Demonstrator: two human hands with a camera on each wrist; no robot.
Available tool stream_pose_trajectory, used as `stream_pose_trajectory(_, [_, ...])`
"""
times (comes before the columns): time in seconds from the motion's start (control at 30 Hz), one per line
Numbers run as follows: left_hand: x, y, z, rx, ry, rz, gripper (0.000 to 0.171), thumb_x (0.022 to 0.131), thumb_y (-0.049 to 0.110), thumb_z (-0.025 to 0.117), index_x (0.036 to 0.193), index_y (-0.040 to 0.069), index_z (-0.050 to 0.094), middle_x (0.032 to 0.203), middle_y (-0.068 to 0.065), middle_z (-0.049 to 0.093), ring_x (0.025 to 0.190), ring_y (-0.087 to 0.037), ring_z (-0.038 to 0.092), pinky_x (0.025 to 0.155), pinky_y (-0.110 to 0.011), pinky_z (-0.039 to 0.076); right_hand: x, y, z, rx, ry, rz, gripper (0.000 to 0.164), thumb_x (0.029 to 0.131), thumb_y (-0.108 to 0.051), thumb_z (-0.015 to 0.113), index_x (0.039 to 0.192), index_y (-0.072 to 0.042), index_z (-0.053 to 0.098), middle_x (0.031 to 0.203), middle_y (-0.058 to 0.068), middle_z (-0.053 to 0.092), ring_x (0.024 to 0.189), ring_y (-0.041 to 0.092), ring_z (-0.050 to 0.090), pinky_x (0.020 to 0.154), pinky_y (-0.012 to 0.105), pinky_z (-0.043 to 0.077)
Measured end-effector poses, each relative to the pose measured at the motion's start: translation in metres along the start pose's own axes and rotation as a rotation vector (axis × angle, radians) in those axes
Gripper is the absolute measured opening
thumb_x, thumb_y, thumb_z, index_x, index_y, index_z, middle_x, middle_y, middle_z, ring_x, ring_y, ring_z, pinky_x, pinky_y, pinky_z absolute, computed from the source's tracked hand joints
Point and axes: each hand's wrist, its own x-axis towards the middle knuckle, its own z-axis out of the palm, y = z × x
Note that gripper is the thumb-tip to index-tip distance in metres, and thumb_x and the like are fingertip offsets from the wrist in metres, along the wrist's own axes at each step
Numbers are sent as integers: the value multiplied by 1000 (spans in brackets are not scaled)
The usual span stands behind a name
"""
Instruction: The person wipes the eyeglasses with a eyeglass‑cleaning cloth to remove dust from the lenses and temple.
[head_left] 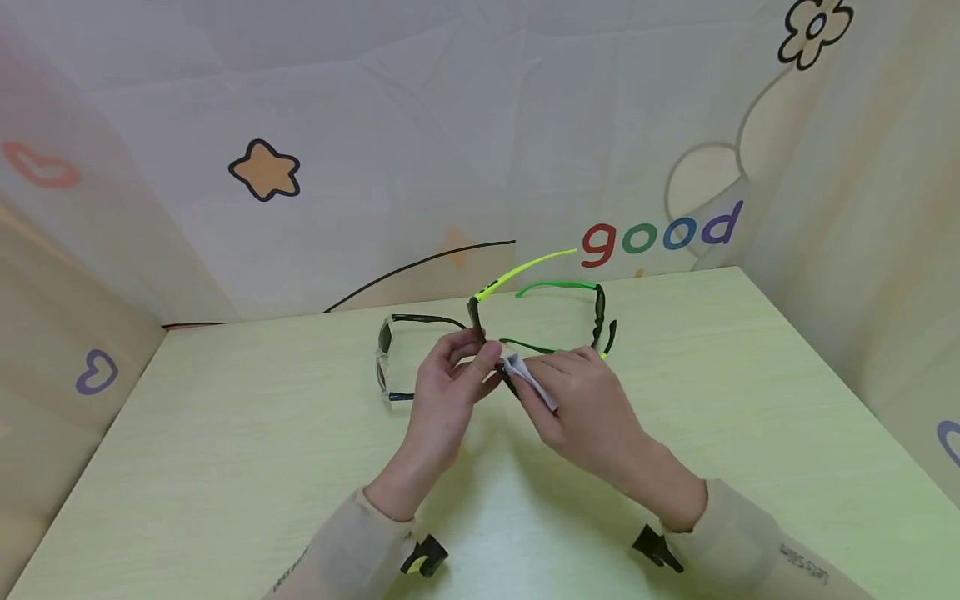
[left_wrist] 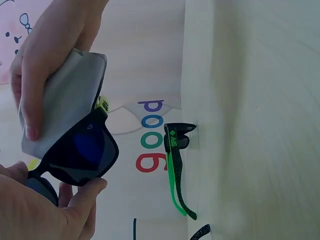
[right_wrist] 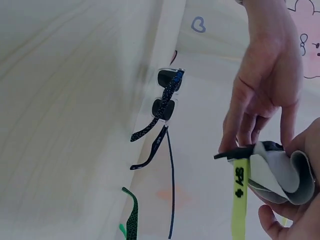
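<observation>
A pair of dark sunglasses (left_wrist: 85, 150) with yellow-green temples is held up above the table. My left hand (head_left: 448, 392) pinches its frame near the bridge, thumb and fingers on either side in the left wrist view. With my right hand (head_left: 588, 404) I hold a folded grey-white cloth (left_wrist: 70, 100) against one lens; in the right wrist view the cloth (right_wrist: 282, 172) bends around the lens edge. One yellow-green temple (head_left: 525, 268) points away toward the backdrop, marked with dark lettering in the right wrist view.
Sunglasses with a clear frame (head_left: 382, 358) and dark temples rest on the table (head_left: 247, 467) behind my left hand. Dark sunglasses with green temples (head_left: 598, 312) lie behind my right hand. A printed cloth backdrop (head_left: 420, 150) rises at the table's far edge.
</observation>
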Motion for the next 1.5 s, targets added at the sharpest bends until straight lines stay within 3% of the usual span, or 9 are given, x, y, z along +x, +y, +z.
stream_pose_trajectory(0.17, [2, -1, -4, 27, 8, -7, 40, 99, 10, 70, 131, -6, 53, 115, -15, 60, 93, -18, 66, 91, -42, 59, 3, 5, -8, 107, 56, 46, 13, 91, -7, 72, 80, -9, 66, 70, -3, 61, 61, 13, 55, 59, 34, 48])
stream_pose_trajectory(0.33, [3, 0, -6, 48, 24, -33, 40, 98, 12, 72, 130, -6, 55, 114, -15, 61, 87, -17, 66, 87, -42, 60, 5, 14, -15, 84, 82, -25, 5, 89, -3, 75, 93, -2, 73, 82, 5, 70, 73, 20, 65, 67, 39, 56])
stream_pose_trajectory(0.5, [4, 1, -8, 55, 41, -61, 41, 97, 14, 74, 129, -5, 58, 114, -15, 61, 84, -17, 68, 85, -42, 61, 1, 22, -16, 54, -22, -146, 19, 89, -6, 79, 107, -1, 76, 96, 7, 74, 91, 27, 69, 83, 45, 57])
stream_pose_trajectory(0.7, [7, 1, -11, 54, 44, -65, 42, 97, 15, 74, 131, -5, 58, 118, -15, 59, 83, -18, 70, 84, -41, 62, -7, 28, -13, 72, -135, -242, 17, 98, -13, 72, 111, -2, 76, 103, 6, 74, 96, 25, 68, 91, 44, 55])
stream_pose_trajectory(0.93, [10, 2, -15, 38, 45, -67, 38, 98, 14, 74, 129, -3, 60, 117, -14, 58, 81, -20, 70, 82, -42, 62, -13, 31, -12, 107, -231, -283, 18, 97, -15, 73, 112, -7, 76, 105, 1, 73, 102, 23, 67, 96, 43, 53])
stream_pose_trajectory(1.13, [13, 3, -18, 44, 53, -86, 40, 98, 17, 74, 130, -2, 60, 118, -14, 59, 80, -21, 70, 81, -42, 62, -17, 31, -14, 121, -293, -304, 38, 106, -40, 57, 116, -8, 75, 111, -1, 73, 106, 21, 65, 100, 44, 50])
stream_pose_trajectory(1.23, [13, 3, -20, 46, 52, -95, 40, 98, 17, 73, 130, -3, 60, 118, -14, 59, 80, -21, 70, 80, -42, 62, -18, 30, -16, 153, -328, -275, 36, 108, -30, 49, 121, -7, 74, 116, -1, 72, 110, 19, 64, 103, 44, 46])
stream_pose_trajectory(1.33, [15, 2, -21, 49, 55, -97, 40, 98, 17, 73, 130, -3, 60, 118, -14, 59, 79, -20, 70, 80, -42, 63, -18, 30, -18, 198, -348, -234, 33, 104, -14, 47, 122, -6, 73, 119, 0, 72, 112, 20, 64, 105, 44, 45])
stream_pose_trajectory(1.5, [15, 2, -22, 59, 67, -97, 40, 98, 16, 74, 130, -3, 60, 118, -14, 60, 78, -19, 70, 79, -42, 63, -16, 30, -20, 289, -336, -195, 25, 98, -6, 58, 111, -7, 79, 114, 2, 74, 106, 19, 68, 94, 41, 54])
